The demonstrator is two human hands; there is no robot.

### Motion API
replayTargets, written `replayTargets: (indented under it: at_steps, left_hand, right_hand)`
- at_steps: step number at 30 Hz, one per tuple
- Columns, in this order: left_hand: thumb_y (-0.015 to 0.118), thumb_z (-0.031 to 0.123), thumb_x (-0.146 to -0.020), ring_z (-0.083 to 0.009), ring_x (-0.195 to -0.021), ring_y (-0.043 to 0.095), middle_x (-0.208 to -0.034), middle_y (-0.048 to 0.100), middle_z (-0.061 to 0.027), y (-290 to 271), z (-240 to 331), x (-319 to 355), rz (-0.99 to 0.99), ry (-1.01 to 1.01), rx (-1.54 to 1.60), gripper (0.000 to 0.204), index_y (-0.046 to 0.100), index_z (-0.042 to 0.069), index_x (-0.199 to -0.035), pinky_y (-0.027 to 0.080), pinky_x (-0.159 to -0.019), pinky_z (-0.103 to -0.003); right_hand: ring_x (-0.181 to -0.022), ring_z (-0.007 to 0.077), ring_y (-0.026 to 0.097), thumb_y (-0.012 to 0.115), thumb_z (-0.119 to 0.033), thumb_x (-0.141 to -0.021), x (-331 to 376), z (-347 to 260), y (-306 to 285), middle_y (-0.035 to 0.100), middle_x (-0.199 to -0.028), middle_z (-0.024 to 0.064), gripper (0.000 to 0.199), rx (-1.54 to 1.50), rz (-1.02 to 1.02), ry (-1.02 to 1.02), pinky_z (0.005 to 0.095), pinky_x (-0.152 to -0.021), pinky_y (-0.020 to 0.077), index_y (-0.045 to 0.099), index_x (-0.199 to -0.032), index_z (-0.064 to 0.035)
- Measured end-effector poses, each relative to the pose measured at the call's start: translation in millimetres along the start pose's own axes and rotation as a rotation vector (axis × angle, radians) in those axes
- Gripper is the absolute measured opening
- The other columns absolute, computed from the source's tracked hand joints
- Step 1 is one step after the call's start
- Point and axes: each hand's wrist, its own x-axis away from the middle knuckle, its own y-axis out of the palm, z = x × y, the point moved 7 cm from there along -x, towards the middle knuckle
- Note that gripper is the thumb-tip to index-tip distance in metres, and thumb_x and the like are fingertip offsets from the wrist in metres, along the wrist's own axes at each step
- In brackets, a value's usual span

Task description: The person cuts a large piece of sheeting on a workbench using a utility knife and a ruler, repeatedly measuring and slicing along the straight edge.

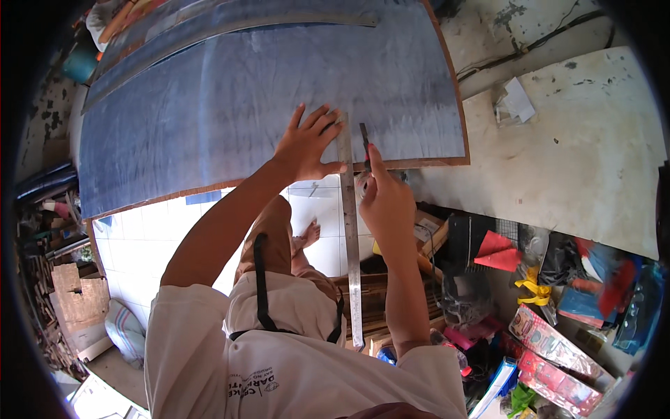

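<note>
My left hand (310,148) lies with fingers spread on the dark blue-grey tabletop (244,98), its fingertips and thumb against a long metal ruler (351,237). The ruler's far end rests on the tabletop; the rest sticks out past the near edge toward my body. In my right hand (388,199) is a red and black utility knife (366,145), gripped with the index finger stretched along it. Its dark blade points away from me, just right of the ruler. Whether the tip touches the surface I cannot tell.
A long metal strip (209,40) lies across the tabletop's far part. To the right stands a pale board (558,146) with scraps on it. Bags and packages, including a red piece (497,251), crowd the lower right. Wood pieces and cardboard (78,297) are stacked at left.
</note>
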Motion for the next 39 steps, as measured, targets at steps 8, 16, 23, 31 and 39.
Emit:
replayTargets:
  at_steps: [8,16,23,31,39]
  left_hand:
    - [0.071,0.067,-0.081,-0.0263,-0.155,0.023,-0.160,0.038,-0.0064,-2,2,-1,0.015,-0.002,0.090,0.087,0.051,0.014,-0.147,0.012,-0.128,-0.058]
    - [0.074,0.064,-0.079,-0.0270,-0.155,0.024,-0.160,0.039,-0.0064,1,0,-1,0.024,-0.003,0.088,0.087,0.050,0.015,-0.147,0.012,-0.127,-0.059]
    - [0.065,0.072,-0.084,-0.0265,-0.155,0.024,-0.159,0.039,-0.0052,3,-2,0,0.023,0.006,0.009,0.088,0.048,0.016,-0.149,0.014,-0.126,-0.060]
    - [0.065,0.073,-0.083,-0.0259,-0.155,0.024,-0.159,0.039,-0.0049,5,2,-2,0.010,0.017,0.008,0.089,0.048,0.015,-0.149,0.014,-0.126,-0.060]
    - [0.063,0.074,-0.084,-0.0255,-0.155,0.023,-0.160,0.038,-0.0049,4,-1,0,-0.019,0.001,-0.003,0.089,0.049,0.015,-0.149,0.013,-0.127,-0.059]
  right_hand:
    - [-0.072,0.0367,0.071,0.061,-0.006,-0.091,-31,1,29,0.069,-0.080,0.0178,0.056,0.032,-0.066,0.067,0.0471,-0.062,0.0550,0.053,-0.146,-0.0086]
    - [-0.075,0.0367,0.071,0.067,-0.011,-0.089,-33,-2,37,0.069,-0.083,0.0179,0.062,0.077,-0.125,0.091,0.0480,-0.064,0.0562,0.050,-0.149,-0.0094]
    - [-0.081,0.0363,0.072,0.070,-0.016,-0.089,-37,-11,43,0.069,-0.084,0.0169,0.069,0.181,-0.231,0.118,0.0486,-0.067,0.0573,0.045,-0.152,-0.0098]
    - [-0.076,0.0378,0.073,0.071,-0.009,-0.081,-9,0,42,0.070,-0.091,0.0199,0.080,0.120,-0.268,0.129,0.0477,-0.064,0.0575,0.040,-0.155,-0.0107]
    - [-0.066,0.0365,0.067,0.068,-0.003,-0.079,56,-4,27,0.066,-0.082,0.0168,0.083,0.143,-0.244,0.116,0.0478,-0.059,0.0534,0.041,-0.157,-0.0124]
